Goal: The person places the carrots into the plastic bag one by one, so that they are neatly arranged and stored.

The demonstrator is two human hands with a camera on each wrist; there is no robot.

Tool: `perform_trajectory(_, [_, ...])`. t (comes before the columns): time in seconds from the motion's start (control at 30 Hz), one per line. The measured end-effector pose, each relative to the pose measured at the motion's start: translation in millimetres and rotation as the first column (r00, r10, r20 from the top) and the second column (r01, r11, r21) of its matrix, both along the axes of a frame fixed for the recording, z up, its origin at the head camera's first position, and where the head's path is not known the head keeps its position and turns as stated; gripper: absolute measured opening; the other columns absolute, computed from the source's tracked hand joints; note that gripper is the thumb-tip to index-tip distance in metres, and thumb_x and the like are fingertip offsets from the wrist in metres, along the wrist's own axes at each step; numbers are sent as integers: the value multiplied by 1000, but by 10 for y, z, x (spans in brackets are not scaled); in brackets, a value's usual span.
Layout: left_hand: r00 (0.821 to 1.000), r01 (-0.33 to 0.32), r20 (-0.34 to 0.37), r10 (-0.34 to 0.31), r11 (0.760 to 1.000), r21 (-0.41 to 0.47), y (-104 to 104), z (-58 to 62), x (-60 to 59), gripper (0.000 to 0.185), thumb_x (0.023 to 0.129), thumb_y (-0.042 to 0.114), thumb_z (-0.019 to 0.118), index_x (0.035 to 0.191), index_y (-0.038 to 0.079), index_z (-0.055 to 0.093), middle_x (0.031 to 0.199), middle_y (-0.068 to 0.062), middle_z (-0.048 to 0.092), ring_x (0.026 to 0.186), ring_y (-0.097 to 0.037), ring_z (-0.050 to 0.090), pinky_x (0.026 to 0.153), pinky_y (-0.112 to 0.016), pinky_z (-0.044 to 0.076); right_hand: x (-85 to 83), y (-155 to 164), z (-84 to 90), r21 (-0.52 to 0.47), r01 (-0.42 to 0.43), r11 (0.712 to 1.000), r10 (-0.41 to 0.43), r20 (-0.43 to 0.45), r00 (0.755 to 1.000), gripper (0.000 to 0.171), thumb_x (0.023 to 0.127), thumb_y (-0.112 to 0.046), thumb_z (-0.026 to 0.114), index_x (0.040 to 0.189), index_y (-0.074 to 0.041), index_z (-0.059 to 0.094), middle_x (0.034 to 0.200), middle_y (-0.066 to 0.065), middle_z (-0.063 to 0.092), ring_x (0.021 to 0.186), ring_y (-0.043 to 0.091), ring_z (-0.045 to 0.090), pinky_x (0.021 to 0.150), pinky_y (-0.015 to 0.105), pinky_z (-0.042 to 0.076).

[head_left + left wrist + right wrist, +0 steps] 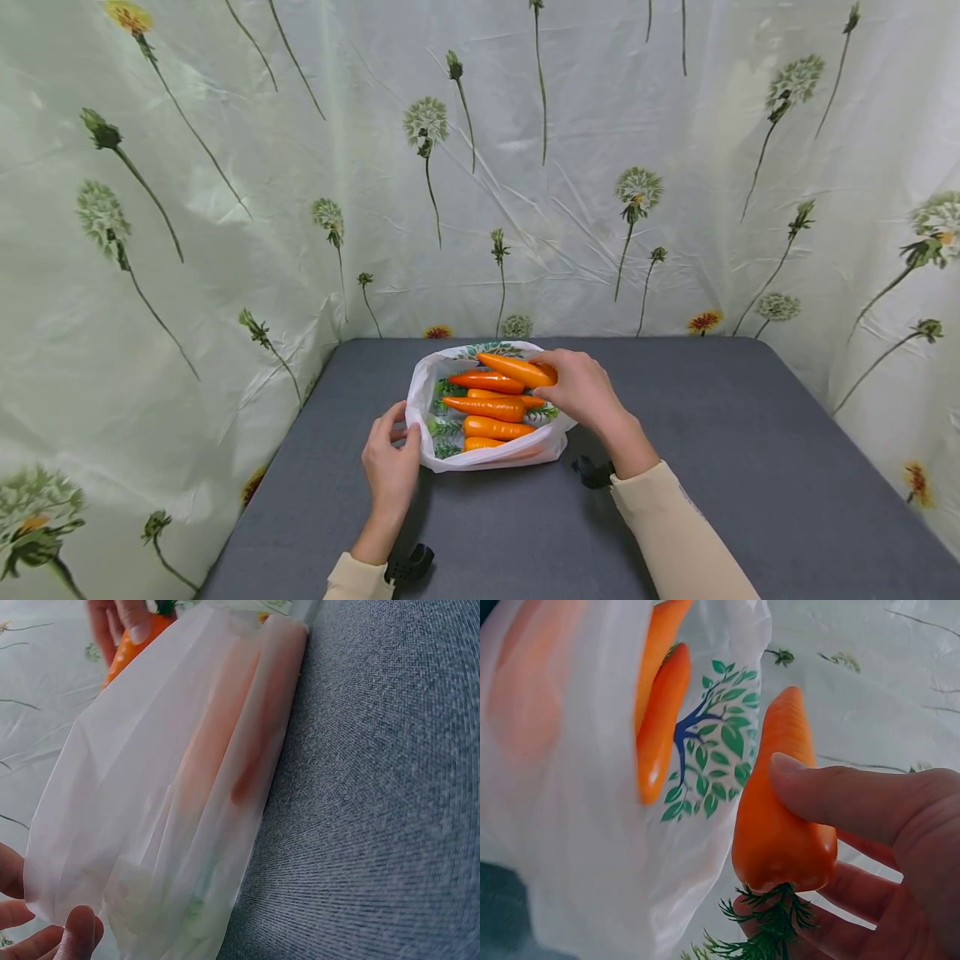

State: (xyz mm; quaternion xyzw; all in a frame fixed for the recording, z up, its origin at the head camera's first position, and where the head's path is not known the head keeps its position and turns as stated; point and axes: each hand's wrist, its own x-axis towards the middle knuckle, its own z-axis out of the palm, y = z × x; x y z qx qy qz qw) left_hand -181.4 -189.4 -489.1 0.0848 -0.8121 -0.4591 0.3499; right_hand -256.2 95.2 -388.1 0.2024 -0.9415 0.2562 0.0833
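Observation:
A white plastic bag (553, 448) stands on the dark table with its mouth spread, showing several orange carrots (483, 407) with green tops lying inside. My right hand (588, 393) holds one carrot (784, 825) by its thick end, above the bag's back right side. That carrot's tip points left, and its green top hangs below my fingers in the right wrist view. At the bag's left side, my left hand (392, 460) pinches the rim between thumb and fingers. Through the bag's thin wall (135, 772), more orange shapes show faintly in the left wrist view.
The dark grey table (720, 433) extends around the bag on both sides. Behind it hangs a pale curtain (570, 208) printed with dandelions. A green-leaved tree print (727, 735) marks the bag's inner wall.

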Motion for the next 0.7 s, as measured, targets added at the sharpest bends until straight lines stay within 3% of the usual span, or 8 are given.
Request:
perform_trajectory(0.4, [1000, -11, -29, 11, 1000, -27, 1, -13, -6, 35, 90, 8, 73, 124, 11, 70, 106, -6, 67, 81, -18, 66, 67, -35, 55, -213, -282, 48, 5, -29, 1000, 29, 24, 999, 48, 82, -16, 84, 127, -22, 70, 115, -1, 69, 92, 19, 63, 77, 42, 52])
perform_trajectory(0.7, [998, -2, -57, 0, 999, -32, -5, -25, -13, 35, 89, 5, 73, 124, 7, 70, 105, -6, 67, 79, -20, 67, 69, -44, 57, -371, -388, -84, 62, -46, 997, 41, 80, 996, 47, 82, -18, 85, 127, -23, 71, 120, -1, 69, 96, 20, 62, 82, 43, 52])
